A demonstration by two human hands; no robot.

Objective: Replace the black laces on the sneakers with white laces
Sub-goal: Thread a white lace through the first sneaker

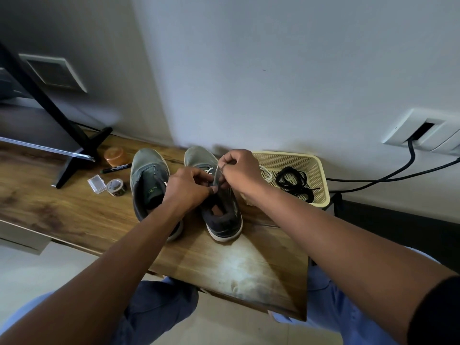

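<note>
A: Where's the white lace (209,169)?
B: In the right sneaker (219,195), low eyelets only. The right hand (240,171) pinches its end up; the left hand (188,184) pinches at the tongue.
A: The rest?
B: The black laces (296,183) lie in the basket (316,168) (more white beside them). The left sneaker (146,180) looks unlaced, so roughly half remains.

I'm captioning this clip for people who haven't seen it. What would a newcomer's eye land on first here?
First, the two hands meeting mid-table over the right sneaker: the left hand and right hand both pinch a white lace at its eyelets. Next, the left sneaker beside it, and the cream basket at right against the wall, holding coiled black laces.
</note>
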